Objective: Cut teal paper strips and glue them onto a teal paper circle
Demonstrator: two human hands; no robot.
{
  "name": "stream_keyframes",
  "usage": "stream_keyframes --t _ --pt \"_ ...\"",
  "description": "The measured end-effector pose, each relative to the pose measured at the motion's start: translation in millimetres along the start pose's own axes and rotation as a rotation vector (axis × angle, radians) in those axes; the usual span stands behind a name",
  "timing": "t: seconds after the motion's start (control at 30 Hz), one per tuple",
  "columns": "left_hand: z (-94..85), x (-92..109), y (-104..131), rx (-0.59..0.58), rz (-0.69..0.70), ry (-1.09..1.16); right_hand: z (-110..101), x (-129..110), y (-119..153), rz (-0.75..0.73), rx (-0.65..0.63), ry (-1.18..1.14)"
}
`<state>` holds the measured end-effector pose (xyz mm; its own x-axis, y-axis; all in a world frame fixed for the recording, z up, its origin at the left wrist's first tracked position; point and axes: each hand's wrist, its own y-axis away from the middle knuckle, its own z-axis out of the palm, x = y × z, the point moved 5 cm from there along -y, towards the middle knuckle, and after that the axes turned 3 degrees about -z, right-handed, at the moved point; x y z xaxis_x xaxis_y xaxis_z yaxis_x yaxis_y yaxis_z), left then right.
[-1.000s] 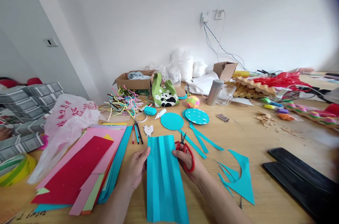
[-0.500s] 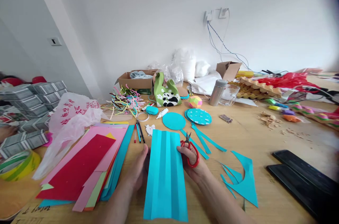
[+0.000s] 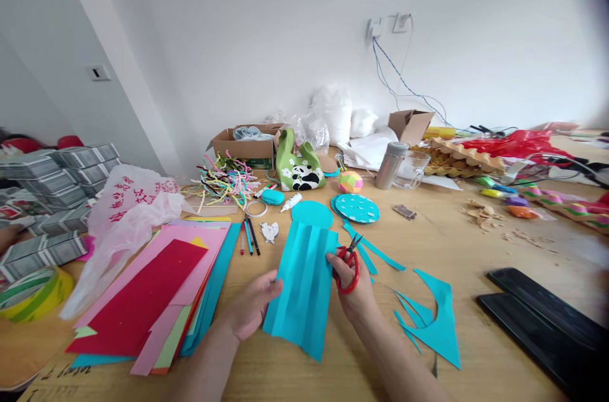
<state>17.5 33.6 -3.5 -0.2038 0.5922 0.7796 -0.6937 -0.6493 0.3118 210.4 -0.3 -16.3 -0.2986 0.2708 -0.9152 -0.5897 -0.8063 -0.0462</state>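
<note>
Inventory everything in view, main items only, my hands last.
folded paper: one, blue, front centre
scissors: one, red handles, right of folded paper
paper stack: one, multicoloured, left
paper circles: at least two, blue, centre
paper scraps: several, blue, right
pens: three, red, blue, black, centre
squeeze bottle: one, white, centre
tape: one, yellow-green, far left
plastic bag: one, white, left
panda bag: one, green, back
ball: one, yellow-pink, back
flask: one, silver, back
mug: one, clear, beside flask
open boxes: two, brown, back
flat slabs: two, black, right
left hand: one, bare, at paper's left edge
right hand: one, bare, scissors in grip

Single head view, looking forward and down across nearby table (image 3: 442, 237) toward wall (image 3: 261, 28).
</note>
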Motion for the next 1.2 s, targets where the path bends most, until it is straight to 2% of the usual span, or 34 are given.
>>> stream_keyframes --t 0.1,0.3,0.37,0.5,0.57,0.8,0.87,0.93,1.03,1.2 --pt "1.7 -6.5 -3.9 -0.079 -0.021 -0.115 5.1 -5.0 1.7 0.020 -0.036 0.000" --pt "-21.3 2.2 -14.8 0.153 0.148 -0.101 31.4 -10.4 15.0 0.140 -0.416 0.160" --pt "-24.6 6.6 -15.2 0.196 0.201 -0.100 35.9 -8.2 20.1 0.172 -0.484 0.204" --pt "-23.1 12.6 -13.2 0.213 0.281 -0.064 35.4 -3.0 22.8 0.186 -0.487 0.234" --pt "-21.0 13.8 -12.0 0.200 0.269 0.010 32.4 -1.5 21.2 0.179 -0.457 0.202" --pt "-14.9 -1.1 -10.5 0.090 -0.034 0.192 28.7 -2.3 18.7 0.130 -0.461 0.133" --pt "-15.1 -9.1 -10.1 0.086 -0.107 0.165 28.4 -3.0 18.6 0.123 -0.440 0.136" --pt "-15.6 -13.7 -10.0 0.100 -0.124 0.068 29.1 -4.0 18.6 0.120 -0.428 0.140" --pt "-19.2 -9.1 -10.2 0.203 -0.032 -0.102 30.1 -7.3 17.9 0.079 -0.413 0.223" --pt "-39.2 14.9 -4.8 0.547 0.220 -0.118 30.4 -10.7 20.3 0.003 -0.400 0.507"
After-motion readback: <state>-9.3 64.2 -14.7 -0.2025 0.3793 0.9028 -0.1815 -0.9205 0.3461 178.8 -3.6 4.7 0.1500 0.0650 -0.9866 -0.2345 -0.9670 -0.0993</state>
